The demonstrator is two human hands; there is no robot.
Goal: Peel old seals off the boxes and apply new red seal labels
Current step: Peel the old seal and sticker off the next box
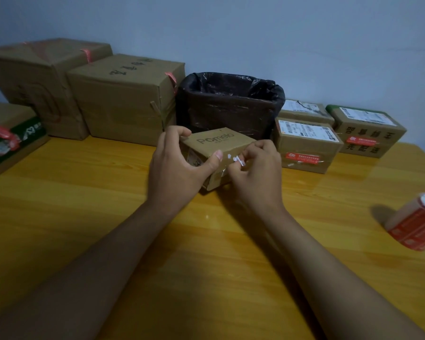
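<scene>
- The small box (219,153), printed "Pomelo", sits tilted on the wooden table (84,204), just in front of the bin (231,104) with its black liner.
- The left hand (174,168) grips that box, fingers curled over its far top edge and thumb pressed on the near face.
- The right hand (258,168) pinches a white scrap of old seal (239,161) at the box's front edge; small white bits cling beside it, so I judge the peeling is under way, not finished.
- No red label shows on this box yet.
- Right of the bin, two boxes (304,146) (368,131) carry flat red labels on their fronts; these look done. A third sits behind them, its front hidden.
- Left of the bin, two large boxes (123,99) (37,82) and a green-banded box (10,141) show crumpled reddish strips; whether old or new I cannot tell.
- The roll of red labels (417,224) lies on the table well to the right of the bin, near the edge, untouched by either hand.
</scene>
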